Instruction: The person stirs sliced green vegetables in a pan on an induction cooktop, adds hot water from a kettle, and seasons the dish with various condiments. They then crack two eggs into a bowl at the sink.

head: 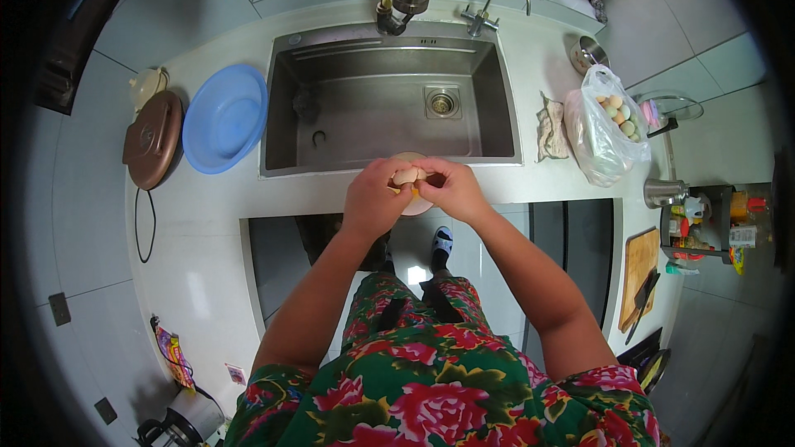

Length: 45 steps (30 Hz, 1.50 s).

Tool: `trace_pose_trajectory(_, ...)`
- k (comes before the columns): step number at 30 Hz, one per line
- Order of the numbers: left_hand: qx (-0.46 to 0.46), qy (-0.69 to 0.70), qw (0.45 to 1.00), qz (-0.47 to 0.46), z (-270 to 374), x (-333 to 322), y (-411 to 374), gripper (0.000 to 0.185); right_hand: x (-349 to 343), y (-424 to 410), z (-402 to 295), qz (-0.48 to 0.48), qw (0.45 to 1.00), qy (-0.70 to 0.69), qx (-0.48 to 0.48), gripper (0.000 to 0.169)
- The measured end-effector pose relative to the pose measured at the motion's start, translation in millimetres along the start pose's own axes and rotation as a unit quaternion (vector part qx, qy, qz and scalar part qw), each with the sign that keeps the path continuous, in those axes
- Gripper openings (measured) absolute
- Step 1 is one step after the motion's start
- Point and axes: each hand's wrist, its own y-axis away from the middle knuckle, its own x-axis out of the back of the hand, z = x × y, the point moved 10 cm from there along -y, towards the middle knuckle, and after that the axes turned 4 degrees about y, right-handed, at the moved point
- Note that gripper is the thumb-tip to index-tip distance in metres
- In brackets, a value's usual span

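Observation:
A pale egg [407, 176] with a cracked shell is held between my two hands, over the front edge of the sink. My left hand [376, 196] grips its left part, and my right hand [455, 190] has the other side, with both thumbs meeting at the crack. Below the thumbs shows a bit of yellow, apparently yolk. Directly beneath is a light-coloured bowl [417, 207], mostly covered by my hands, so its contents are hard to make out.
Ahead lies a steel sink [372, 130] with a faucet [407, 0]. A blue plastic basin [225, 118] and a brown lidded appliance [155, 139] stand left. To the right are a plastic bag of eggs [605, 130], a cloth [551, 130], and a cutting board [638, 276] with a knife [643, 304].

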Motion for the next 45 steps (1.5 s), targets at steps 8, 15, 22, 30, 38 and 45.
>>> trace_pose_trajectory(8, 0.001, 0.090, 0.994, -0.069, -21.7, -8.7, -6.9, 0.030, 6.3, -3.6, 1.8, -0.032, 0.993, 0.107, 0.041, 0.038)
trace_pose_trajectory(15, -0.067, -0.081, 0.992, -0.067, -9.7, -4.0, -10.3, 0.026, 2.1, 1.2, -21.9, -0.007, 0.910, 0.394, 0.133, 0.036)
trace_pose_trajectory(22, -0.050, -0.120, 0.990, -0.054, -15.5, -9.8, -4.2, 0.026, -1.5, 2.6, -18.5, -0.004, 0.888, 0.434, 0.152, 0.034)
trace_pose_trajectory(30, 0.110, -0.013, 0.993, -0.043, -38.2, 22.7, 24.7, 0.027, -26.7, 21.3, -28.9, 0.000, 0.922, 0.361, 0.142, 0.033)
trace_pose_trajectory(38, 0.381, -0.154, 0.901, -0.141, -140.2, 75.9, 120.2, 0.046, -138.1, 44.1, 3.2, -0.151, 0.933, 0.317, 0.074, 0.043)
trace_pose_trajectory(45, 0.458, 0.376, 0.806, 0.005, -142.7, 27.9, 126.1, 0.073, -154.5, 56.0, -12.6, -0.196, 0.960, 0.195, 0.036, 0.042)
